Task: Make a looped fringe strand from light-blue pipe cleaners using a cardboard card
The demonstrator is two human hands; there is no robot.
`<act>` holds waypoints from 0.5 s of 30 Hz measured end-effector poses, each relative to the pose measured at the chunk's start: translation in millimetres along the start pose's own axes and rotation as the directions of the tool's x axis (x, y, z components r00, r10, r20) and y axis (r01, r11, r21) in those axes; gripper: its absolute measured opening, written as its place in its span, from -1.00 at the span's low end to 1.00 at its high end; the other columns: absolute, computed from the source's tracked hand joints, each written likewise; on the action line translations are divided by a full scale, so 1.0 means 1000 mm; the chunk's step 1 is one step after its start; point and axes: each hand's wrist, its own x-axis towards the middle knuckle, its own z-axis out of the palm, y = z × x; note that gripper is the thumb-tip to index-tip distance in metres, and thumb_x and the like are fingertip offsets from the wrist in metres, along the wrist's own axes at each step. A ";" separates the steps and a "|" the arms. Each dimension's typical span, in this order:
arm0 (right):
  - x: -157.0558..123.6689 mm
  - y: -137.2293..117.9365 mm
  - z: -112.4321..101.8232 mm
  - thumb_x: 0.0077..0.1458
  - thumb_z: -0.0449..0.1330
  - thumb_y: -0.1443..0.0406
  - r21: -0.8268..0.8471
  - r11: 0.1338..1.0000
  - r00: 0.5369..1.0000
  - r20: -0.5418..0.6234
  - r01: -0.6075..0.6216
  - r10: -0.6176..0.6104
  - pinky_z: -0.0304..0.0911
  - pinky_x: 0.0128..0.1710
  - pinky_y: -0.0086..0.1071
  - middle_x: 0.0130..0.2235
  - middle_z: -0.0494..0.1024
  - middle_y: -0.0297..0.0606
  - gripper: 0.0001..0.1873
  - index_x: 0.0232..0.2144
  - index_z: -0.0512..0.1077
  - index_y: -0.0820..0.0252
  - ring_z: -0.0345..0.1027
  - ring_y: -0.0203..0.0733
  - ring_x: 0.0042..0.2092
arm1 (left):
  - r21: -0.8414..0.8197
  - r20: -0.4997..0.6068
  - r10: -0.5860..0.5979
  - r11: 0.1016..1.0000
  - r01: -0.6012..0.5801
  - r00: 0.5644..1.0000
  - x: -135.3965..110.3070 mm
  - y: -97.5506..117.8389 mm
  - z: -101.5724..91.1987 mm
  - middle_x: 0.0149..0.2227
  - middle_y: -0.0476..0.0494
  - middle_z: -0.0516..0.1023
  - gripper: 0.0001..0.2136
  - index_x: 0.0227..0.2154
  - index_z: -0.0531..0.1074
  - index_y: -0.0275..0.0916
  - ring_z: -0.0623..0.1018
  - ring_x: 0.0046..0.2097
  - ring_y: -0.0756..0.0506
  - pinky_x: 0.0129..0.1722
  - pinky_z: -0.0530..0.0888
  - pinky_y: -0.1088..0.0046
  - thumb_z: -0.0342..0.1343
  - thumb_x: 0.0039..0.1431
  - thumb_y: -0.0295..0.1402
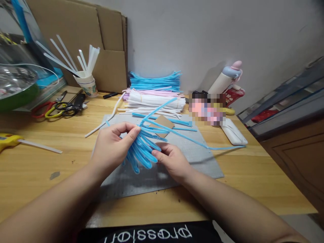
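Note:
My left hand (111,148) is closed around a bundle of looped blue pipe cleaners (141,152), thumb and fingers pinching its top. My right hand (170,160) grips the same bundle from the right, fingers curled on the loops. Long blue ends (202,143) trail from the bundle to the right over a grey mat (202,158). A small brown cardboard piece (163,123) lies on the mat just behind the bundle.
Stacks of blue, pink and white pipe cleaners (154,91) lie at the back. A paper cup of white sticks (87,82), scissors (59,108), a glue gun (10,140), a metal bowl (15,81), a bottle (225,79) and a white case (233,131) surround the wooden table (253,179).

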 end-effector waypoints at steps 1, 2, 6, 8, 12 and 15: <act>-0.001 -0.001 0.001 0.00 0.26 0.13 0.009 1.000 1.000 -0.017 0.018 -0.018 0.08 -0.44 -0.42 -0.47 0.39 -0.36 -0.76 -0.39 0.49 0.19 0.13 -0.36 -0.47 | 0.017 -0.017 0.012 1.000 -0.011 1.000 0.000 0.000 0.000 -0.49 0.00 0.54 -0.79 -0.45 0.51 -0.22 0.48 -0.45 -0.02 -0.44 0.42 0.51 0.13 0.09 -0.18; -0.002 -0.002 0.002 -0.02 0.29 0.15 0.038 0.999 0.999 -0.035 0.029 -0.028 0.06 -0.45 -0.44 -0.48 0.38 -0.38 -0.79 -0.42 0.49 0.19 0.11 -0.37 -0.47 | 0.038 -0.033 0.024 0.999 -0.022 0.999 0.000 -0.001 0.000 -0.48 0.00 0.54 -0.79 -0.45 0.51 -0.22 0.49 -0.44 -0.02 -0.42 0.42 0.51 0.13 0.09 -0.18; -0.006 -0.008 0.007 -0.10 0.35 0.21 0.371 0.926 0.993 -0.052 -0.075 0.102 -0.01 -0.52 -0.50 -0.50 0.35 -0.42 -0.79 -0.41 0.48 0.18 0.06 -0.43 -0.51 | 0.082 -0.071 0.051 0.996 -0.045 0.996 -0.002 -0.001 0.001 -0.46 0.00 0.54 -0.79 -0.46 0.49 -0.22 0.48 -0.41 -0.03 -0.38 0.42 0.49 0.12 0.11 -0.19; -0.006 -0.011 0.009 -0.13 0.37 0.22 0.551 0.818 0.980 0.006 -0.167 0.197 -0.07 -0.57 -0.54 -0.51 0.33 -0.44 -0.78 -0.44 0.45 0.19 0.03 -0.46 -0.53 | 0.047 -0.075 0.033 0.998 -0.029 0.997 -0.003 -0.001 0.003 -0.48 0.00 0.52 -0.79 -0.47 0.49 -0.22 0.46 -0.44 -0.02 -0.42 0.40 0.50 0.12 0.11 -0.19; -0.004 -0.012 0.014 -0.20 0.40 0.24 0.619 0.746 0.963 0.070 -0.248 0.262 -0.07 -0.62 -0.56 -0.52 0.34 -0.45 -0.72 -0.40 0.45 0.17 0.02 -0.47 -0.56 | -0.030 -0.055 0.002 1.000 -0.004 0.998 -0.004 -0.002 0.008 -0.48 -0.01 0.52 -0.78 -0.45 0.48 -0.23 0.45 -0.45 -0.02 -0.46 0.38 0.50 0.13 0.11 -0.18; -0.002 -0.007 0.015 -0.20 0.40 0.19 0.476 0.859 0.970 -0.045 -0.189 0.239 0.03 -0.59 -0.52 -0.50 0.40 -0.42 -0.68 -0.36 0.47 0.18 0.11 -0.44 -0.54 | 0.028 -0.058 0.016 1.000 -0.015 0.998 -0.006 0.000 0.011 -0.46 -0.02 0.54 -0.79 -0.46 0.49 -0.23 0.47 -0.41 -0.04 -0.41 0.40 0.48 0.12 0.11 -0.20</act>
